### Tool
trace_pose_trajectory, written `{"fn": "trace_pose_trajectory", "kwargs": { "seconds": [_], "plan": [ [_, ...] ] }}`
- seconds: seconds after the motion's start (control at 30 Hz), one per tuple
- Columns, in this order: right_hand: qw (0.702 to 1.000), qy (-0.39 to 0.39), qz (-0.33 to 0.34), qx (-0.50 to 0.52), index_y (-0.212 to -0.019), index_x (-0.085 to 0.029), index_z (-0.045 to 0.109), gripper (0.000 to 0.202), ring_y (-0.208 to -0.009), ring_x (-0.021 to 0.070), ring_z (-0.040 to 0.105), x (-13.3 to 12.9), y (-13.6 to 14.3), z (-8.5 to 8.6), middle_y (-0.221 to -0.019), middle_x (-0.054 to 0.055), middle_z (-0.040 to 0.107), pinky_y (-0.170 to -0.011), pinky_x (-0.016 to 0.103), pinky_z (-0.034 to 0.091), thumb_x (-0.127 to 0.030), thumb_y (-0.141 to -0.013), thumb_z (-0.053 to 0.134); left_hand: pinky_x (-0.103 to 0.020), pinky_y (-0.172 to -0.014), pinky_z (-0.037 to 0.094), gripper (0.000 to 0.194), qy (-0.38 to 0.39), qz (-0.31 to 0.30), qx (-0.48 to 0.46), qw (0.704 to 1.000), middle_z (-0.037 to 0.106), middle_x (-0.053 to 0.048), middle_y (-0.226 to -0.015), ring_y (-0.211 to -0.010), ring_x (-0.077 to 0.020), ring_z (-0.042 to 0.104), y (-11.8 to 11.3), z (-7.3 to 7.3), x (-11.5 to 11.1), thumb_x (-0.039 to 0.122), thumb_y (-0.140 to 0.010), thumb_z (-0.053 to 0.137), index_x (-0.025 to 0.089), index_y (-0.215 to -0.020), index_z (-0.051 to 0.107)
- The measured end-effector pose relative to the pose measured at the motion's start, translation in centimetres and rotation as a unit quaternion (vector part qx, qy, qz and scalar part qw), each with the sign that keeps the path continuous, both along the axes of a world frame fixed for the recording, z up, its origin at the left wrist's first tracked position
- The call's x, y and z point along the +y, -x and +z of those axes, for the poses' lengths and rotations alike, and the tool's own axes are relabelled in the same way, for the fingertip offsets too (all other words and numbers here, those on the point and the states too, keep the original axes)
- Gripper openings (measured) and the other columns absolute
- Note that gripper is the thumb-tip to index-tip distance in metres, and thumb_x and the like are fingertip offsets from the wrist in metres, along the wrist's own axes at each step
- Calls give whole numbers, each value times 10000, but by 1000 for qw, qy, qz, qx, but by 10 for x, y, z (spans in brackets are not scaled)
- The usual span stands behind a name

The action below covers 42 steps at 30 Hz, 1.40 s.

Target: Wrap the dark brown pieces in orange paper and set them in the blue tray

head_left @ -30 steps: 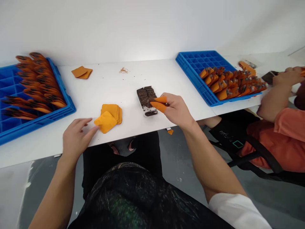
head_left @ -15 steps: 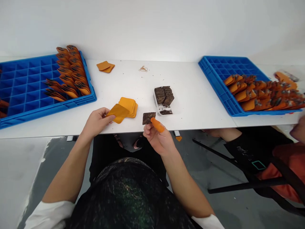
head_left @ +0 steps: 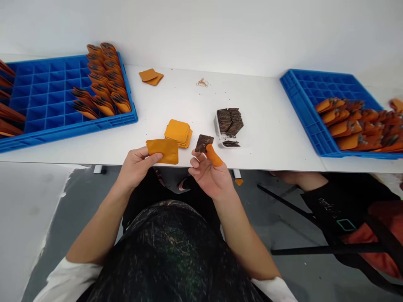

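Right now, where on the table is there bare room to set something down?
Best patch: white table between the tub of dark squares and the right blue crate. Smaller: between the left blue crate and the orange stack. Crowded: front middle, where the left hand holds a pouch and the right hand a dark square.

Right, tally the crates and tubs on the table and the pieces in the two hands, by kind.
Blue divided crates: 2
Plastic tub: 1
Orange pouch in left hand: 1
Dark brown slab in right hand: 1
Total: 5
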State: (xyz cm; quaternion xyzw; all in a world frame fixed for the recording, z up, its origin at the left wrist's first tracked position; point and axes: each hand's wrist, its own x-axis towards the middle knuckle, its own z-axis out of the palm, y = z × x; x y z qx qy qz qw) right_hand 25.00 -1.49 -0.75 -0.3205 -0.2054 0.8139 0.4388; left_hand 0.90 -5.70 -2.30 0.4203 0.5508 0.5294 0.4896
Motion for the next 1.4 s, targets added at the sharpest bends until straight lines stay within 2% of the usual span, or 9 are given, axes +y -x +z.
{"fn": "trace_pose_trajectory", "kwargs": {
  "seconds": [0.17,0.43,0.63,0.73,0.8,0.9,1.07,1.23,1.4],
  "plan": [
    [992,-93,-64,-57,-755,-239,706,388,-641,122,599,-3,-2,8,-649,-33,659,-519,232,437,-534,-729,956,-403,-955,620,250,-59,18,-8,998,842,-62,-1059,-1034,-263,773,-1,-1,-2,397,-799,941,251,-995,890],
    [977,-179,-78,-88,-738,-243,724,421,-551,98,562,-2,6,25,-637,-34,669,-469,217,394,-594,-713,957,-328,-756,588,215,-98,42,12,994,768,-41,-898,-817,-187,706,-11,4,-8,346,-759,972,227,-902,865],
    [993,-114,17,-11,-815,-228,730,375,-645,138,690,-7,17,9,-773,1,768,-440,193,415,-528,-754,946,-281,-700,530,217,-115,48,-33,992,696,6,-785,-741,-140,617,-23,6,-6,326,-733,988,212,-766,807],
    [993,-67,79,56,-930,-237,764,365,-761,189,786,-12,24,-3,-1000,23,846,-484,228,551,-512,-763,938,-298,-766,556,231,-97,39,-72,992,746,-2,-852,-794,-152,658,-30,6,-1,371,-755,977,223,-867,839],
    [990,-40,97,94,-979,-234,779,343,-860,212,822,-13,28,-8,-1037,27,860,-619,284,661,-493,-801,917,-324,-825,573,252,-84,31,-75,993,783,-22,-931,-852,-171,692,-33,7,1,398,-785,955,225,-937,852],
    [989,13,82,122,-941,-212,781,221,-997,205,836,-14,31,-11,-1012,36,867,-818,293,696,-423,-909,837,-313,-814,558,214,-96,15,-34,995,777,-33,-936,-851,-172,689,-30,14,0,402,-853,902,218,-947,844],
    [984,84,82,137,-860,-211,774,220,-1041,188,832,-13,31,-12,-913,27,863,-902,272,683,-396,-978,769,-287,-689,488,183,-183,-25,98,978,718,-46,-871,-779,-157,638,-12,25,-8,352,-957,792,205,-851,816],
    [984,55,117,124,-977,-241,798,258,-993,192,838,-15,29,-13,-1050,16,870,-752,274,694,-481,-1005,708,-281,-640,475,158,-211,25,131,968,693,-17,-774,-707,-146,619,-6,23,-9,295,-914,828,216,-782,793],
    [998,-20,9,52,-947,-260,800,238,-904,161,818,-9,12,-5,-1148,-22,854,-638,230,656,-487,-890,840,-269,-568,391,231,-206,57,147,966,640,14,-695,-617,-116,537,-7,23,-9,232,-828,881,204,-663,722]
  ]
}}
